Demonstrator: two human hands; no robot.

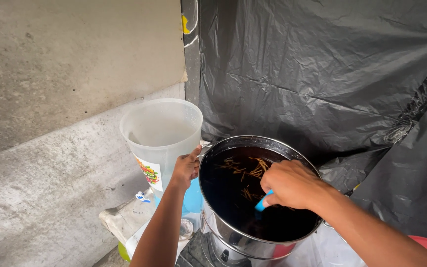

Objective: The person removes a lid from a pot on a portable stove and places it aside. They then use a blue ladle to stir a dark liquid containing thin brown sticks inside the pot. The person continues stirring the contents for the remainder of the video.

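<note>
A grey concrete ledge ran along the left, below a rough concrete wall. At its near end lay a pale, crumpled cloth or sheet, with a small blue-and-white scrap on top. The large steel pot of dark liquid stood beside it; what bore the pot was hidden. Black plastic sheeting hung behind, reaching down to the pot's far side.

Black plastic sheet, concrete wall
</note>
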